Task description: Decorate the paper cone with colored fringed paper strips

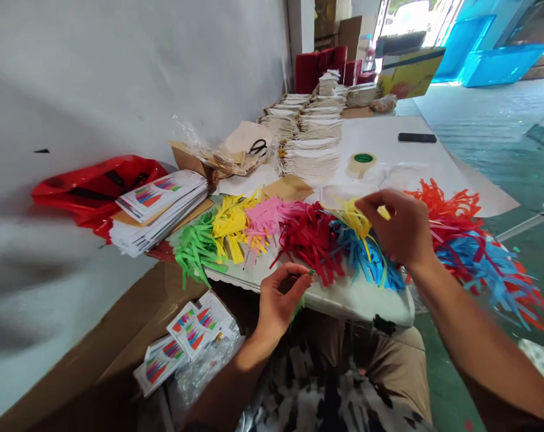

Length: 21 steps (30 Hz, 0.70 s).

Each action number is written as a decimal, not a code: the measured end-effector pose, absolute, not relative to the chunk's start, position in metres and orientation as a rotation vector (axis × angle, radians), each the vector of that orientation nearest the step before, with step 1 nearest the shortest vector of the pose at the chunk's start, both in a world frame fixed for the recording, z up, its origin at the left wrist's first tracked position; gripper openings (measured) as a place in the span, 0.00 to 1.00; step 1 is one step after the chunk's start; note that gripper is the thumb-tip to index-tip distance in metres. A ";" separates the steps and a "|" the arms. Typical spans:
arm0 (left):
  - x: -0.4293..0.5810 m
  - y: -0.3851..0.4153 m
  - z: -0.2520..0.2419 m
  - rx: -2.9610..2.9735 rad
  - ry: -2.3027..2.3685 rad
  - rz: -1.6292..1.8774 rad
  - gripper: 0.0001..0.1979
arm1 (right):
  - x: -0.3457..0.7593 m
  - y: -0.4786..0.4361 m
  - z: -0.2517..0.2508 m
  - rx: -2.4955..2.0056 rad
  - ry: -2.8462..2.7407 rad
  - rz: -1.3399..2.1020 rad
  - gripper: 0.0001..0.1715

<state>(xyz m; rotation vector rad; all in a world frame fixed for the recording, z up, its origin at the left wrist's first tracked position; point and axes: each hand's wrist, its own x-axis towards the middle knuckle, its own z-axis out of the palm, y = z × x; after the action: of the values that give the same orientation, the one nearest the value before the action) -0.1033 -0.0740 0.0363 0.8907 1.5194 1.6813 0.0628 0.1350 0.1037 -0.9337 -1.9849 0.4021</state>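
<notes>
My left hand (283, 300) is closed in a pinch over the table's front edge, with a small bit of a green paper strip (311, 272) at its fingertips. More green shows below that hand. My right hand (400, 228), also pinched, is at a yellow fringed paper tassel (357, 221) lying over blue tassels (366, 261); its thumb hides part of the grip. Along the front edge lie green (197, 243), yellow (231, 222), pink (263, 219) and dark red (310, 234) tassels. Orange-red tassels (452, 207) and more blue ones lie to the right of my right wrist.
Printed cards (164, 195) are stacked at left beside a red bag (96, 186). Scissors (257, 147), tape (362, 163), a black phone-like object (417, 138) and paper stacks (310, 156) stand further back. Below the table are bagged cards (193, 330) in a box.
</notes>
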 end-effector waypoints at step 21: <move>-0.046 -0.088 0.047 1.223 1.461 1.589 0.11 | 0.124 -0.017 0.058 -0.661 -1.930 0.913 0.02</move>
<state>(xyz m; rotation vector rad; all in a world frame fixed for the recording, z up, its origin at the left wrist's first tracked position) -0.0456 -0.0884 0.0474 1.2232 1.4614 1.5891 0.1243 -0.0166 0.0578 -0.6607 -1.9301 0.9135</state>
